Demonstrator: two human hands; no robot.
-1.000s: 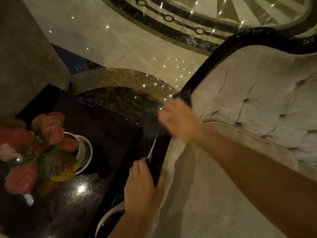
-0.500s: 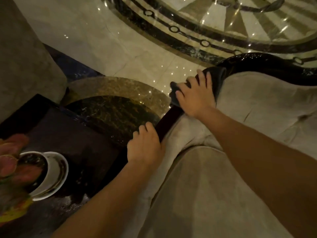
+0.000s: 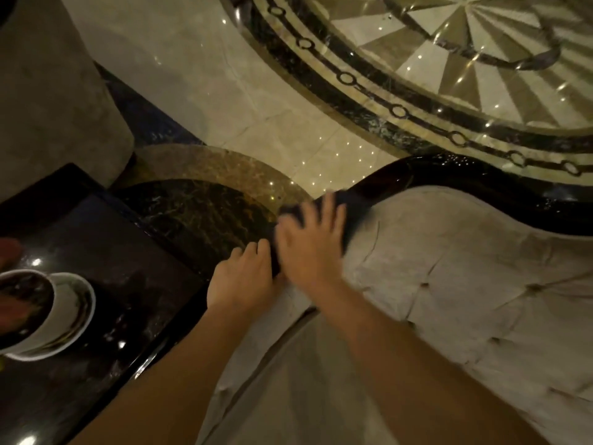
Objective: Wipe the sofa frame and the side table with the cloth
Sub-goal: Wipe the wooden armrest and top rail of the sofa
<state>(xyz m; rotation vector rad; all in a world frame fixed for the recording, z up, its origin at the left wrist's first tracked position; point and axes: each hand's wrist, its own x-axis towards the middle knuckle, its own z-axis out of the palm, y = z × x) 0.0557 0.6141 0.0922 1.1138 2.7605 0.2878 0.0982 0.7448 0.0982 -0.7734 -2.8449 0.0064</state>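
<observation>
The sofa's dark glossy wooden frame (image 3: 455, 178) curves along the top of its tufted beige back (image 3: 465, 271). My right hand (image 3: 309, 240) lies flat, fingers spread, pressing a dark cloth (image 3: 354, 216) onto the frame where it slopes down; the hand is motion-blurred. My left hand (image 3: 242, 279) rests just below it, fingers curled over the frame's edge. The black glossy side table (image 3: 106, 252) stands to the left of the sofa.
A white pot (image 3: 69, 311) with pink-leaved plants stands on the side table at the left edge. Behind the table sits a round dark marble floor inlay (image 3: 199, 207). Another grey upholstered piece (image 3: 48, 97) fills the upper left. Polished patterned marble floor lies beyond.
My right hand with the cloth slid up the frame, then back down toward my left hand. My left hand shifted up along the frame. The view panned right, away from the plant.
</observation>
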